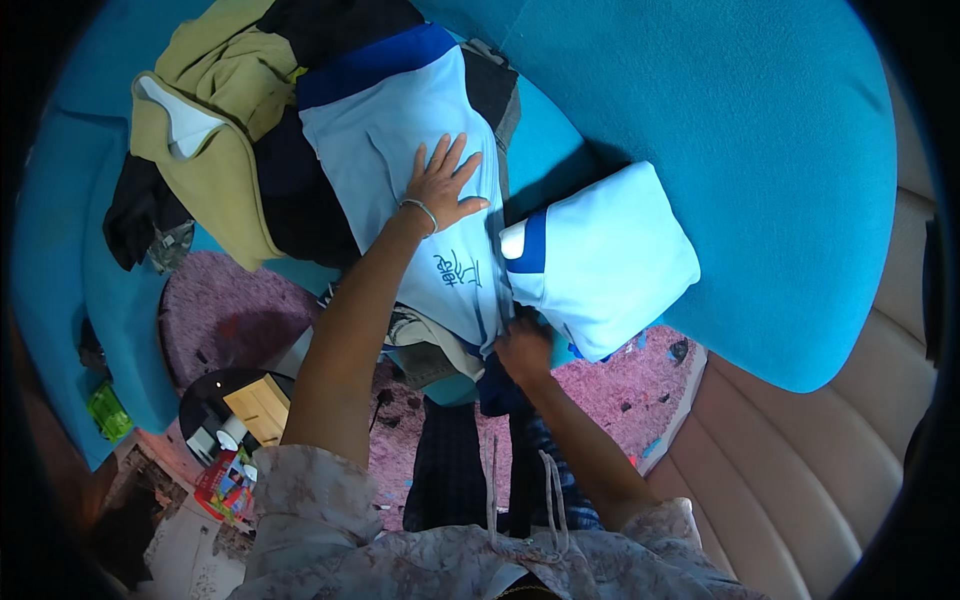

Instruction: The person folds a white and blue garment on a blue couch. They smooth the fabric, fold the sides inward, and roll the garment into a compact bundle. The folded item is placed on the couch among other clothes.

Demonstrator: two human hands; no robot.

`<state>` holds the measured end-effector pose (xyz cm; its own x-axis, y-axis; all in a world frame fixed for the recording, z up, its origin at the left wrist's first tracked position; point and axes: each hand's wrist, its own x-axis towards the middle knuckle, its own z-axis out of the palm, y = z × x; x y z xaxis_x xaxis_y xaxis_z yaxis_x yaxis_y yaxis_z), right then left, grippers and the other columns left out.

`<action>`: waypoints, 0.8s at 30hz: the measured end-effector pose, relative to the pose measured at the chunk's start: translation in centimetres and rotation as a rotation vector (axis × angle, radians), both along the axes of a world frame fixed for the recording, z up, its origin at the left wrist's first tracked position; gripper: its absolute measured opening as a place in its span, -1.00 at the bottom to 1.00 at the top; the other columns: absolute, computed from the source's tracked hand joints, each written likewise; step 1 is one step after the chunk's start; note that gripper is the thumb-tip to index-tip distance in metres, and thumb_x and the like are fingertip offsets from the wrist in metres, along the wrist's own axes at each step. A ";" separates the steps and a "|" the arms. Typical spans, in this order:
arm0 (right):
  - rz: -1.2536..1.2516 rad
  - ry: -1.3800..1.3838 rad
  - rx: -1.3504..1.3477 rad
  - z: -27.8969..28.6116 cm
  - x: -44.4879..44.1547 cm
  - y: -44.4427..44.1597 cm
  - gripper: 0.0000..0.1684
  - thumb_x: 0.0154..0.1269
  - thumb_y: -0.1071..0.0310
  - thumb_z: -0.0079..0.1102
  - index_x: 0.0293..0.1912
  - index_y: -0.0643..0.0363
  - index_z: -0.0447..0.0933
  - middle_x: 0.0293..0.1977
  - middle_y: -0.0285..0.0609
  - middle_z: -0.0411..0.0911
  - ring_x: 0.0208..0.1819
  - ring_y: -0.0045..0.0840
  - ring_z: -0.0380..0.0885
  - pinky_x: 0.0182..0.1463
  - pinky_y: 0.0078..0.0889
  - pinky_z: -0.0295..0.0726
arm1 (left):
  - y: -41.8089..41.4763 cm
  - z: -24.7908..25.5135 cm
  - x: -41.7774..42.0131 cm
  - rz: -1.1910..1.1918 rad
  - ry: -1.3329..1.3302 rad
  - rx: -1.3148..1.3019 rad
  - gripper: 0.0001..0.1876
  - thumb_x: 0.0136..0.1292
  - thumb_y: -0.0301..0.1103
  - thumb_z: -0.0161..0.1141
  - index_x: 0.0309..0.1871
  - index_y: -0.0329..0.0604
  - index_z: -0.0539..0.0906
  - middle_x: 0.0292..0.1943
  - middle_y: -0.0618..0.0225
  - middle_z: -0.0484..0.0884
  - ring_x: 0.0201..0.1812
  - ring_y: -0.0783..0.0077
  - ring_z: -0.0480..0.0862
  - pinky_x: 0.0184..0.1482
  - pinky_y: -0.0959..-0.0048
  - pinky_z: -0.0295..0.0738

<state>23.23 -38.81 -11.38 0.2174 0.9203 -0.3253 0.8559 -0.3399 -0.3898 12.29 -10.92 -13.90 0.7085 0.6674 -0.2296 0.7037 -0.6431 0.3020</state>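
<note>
A light blue garment [382, 142] with a dark blue band is spread over a heap of clothes on the turquoise sofa [720, 97]. It bears dark handwriting near its lower end. My left hand [442, 184], with a bracelet at the wrist, lies flat on it, fingers apart. At the garment's lower right edge, my right hand [525, 349] is curled on the cloth, slightly blurred and with its fingertips hidden. Just below that hand hangs a dark blue piece of cloth [499, 386]. A folded light blue garment [611, 259] with a dark blue and white edge sits to the right.
Olive-yellow clothing [225, 82] and black clothing [307, 195] are heaped at left. Pink carpet [232, 315] covers the floor before the sofa. At lower left stand a round black table [202, 390] with a wooden box [259, 409], and a red package [225, 484]. A green package [109, 411] rests nearby.
</note>
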 end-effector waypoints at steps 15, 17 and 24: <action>-0.942 0.980 0.170 -3.3 3.3 -5.4 -0.89 0.20 0.43 0.18 -0.35 0.20 0.43 -0.44 -0.38 0.42 -0.29 -0.66 0.39 -0.15 -0.57 0.35 | -0.7 2.5 1.0 -0.015 0.196 -0.057 -0.06 0.02 0.26 0.17 0.42 0.14 0.04 0.46 0.18 -0.21 0.46 0.11 -0.26 0.37 -0.07 -0.38; -0.900 0.959 0.171 -3.1 3.3 -5.5 -0.87 0.21 0.41 0.18 -0.30 0.25 0.45 -0.44 -0.34 0.44 -0.31 -0.62 0.41 -0.17 -0.54 0.38 | -1.8 2.4 2.2 0.020 0.230 -0.020 -0.10 0.07 0.25 0.11 0.42 0.14 0.04 0.46 0.17 -0.22 0.46 0.13 -0.27 0.36 -0.08 -0.38; -0.559 0.559 -0.209 -0.8 3.9 -3.9 -0.65 0.23 0.27 0.16 -0.12 0.36 0.46 -0.38 -0.04 0.54 -0.32 -0.33 0.51 -0.16 -0.37 0.44 | -4.3 1.3 3.1 0.131 0.221 -0.063 -0.20 0.20 0.19 -0.01 0.43 0.14 0.00 0.46 0.20 -0.30 0.47 0.18 -0.35 0.34 -0.15 -0.44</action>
<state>27.17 -42.69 -12.20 0.3815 0.6323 -0.6742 0.2365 -0.7719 -0.5901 15.42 -15.25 -12.56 0.5452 0.7293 -0.4135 0.8329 -0.5272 0.1682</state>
